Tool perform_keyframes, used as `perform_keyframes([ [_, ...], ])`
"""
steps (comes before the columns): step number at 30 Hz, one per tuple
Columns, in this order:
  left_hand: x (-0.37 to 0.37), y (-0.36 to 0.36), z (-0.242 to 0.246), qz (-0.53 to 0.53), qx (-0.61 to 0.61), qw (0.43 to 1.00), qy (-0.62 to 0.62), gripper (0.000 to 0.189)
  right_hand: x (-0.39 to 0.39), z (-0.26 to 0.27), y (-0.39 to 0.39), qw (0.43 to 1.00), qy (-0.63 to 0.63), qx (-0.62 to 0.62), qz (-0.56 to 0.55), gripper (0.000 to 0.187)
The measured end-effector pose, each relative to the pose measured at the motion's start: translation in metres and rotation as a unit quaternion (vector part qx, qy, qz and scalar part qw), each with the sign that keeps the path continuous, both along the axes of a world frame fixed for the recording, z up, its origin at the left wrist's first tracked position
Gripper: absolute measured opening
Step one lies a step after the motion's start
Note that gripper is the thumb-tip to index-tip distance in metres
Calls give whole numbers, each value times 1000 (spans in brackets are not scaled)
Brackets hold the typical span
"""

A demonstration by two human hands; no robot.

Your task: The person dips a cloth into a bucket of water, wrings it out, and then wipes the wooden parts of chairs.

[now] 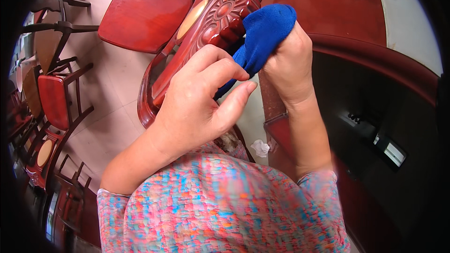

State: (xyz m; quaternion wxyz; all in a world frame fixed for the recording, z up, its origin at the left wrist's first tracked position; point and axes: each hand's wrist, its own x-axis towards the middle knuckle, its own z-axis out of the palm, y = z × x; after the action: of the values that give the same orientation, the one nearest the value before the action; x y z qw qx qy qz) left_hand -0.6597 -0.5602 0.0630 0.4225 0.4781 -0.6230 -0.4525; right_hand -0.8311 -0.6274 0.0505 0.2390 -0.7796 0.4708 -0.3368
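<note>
My right hand (291, 63) grips a blue cloth (269, 28). The cloth covers its fingertips and lies against the scalloped edge of a carved, varnished red-brown wooden chair back (225, 14). Part of the cloth hangs down behind my left hand (200, 91). That hand is beside the lower end of the chair back. Its thumb and forefinger are curved towards each other near the cloth, with a small gap between the tips. I cannot see whether its other fingers touch the wood. A pale oval inlay (192, 19) shows on the chair.
A second red wooden seat (147, 10) stands just beyond the chair. More wooden chairs (54, 102) crowd the left side on a tiled floor (112, 112). To the right are a red panel (327, 3) and a dark glossy surface (369, 112). Crumpled white paper (261, 148) lies below my hands.
</note>
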Motion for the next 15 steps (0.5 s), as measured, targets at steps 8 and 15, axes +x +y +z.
perform_keyframes([
  [8, -3, 3, -2, -16, 2, 1000, -9, 11, 2, 4, 0, 999, 46, 19, -3, 16],
  [15, -17, -1, 12, -88, 137, 981, 105, 9, -20, -9, 19, 978, -121, 107, -131, 16],
])
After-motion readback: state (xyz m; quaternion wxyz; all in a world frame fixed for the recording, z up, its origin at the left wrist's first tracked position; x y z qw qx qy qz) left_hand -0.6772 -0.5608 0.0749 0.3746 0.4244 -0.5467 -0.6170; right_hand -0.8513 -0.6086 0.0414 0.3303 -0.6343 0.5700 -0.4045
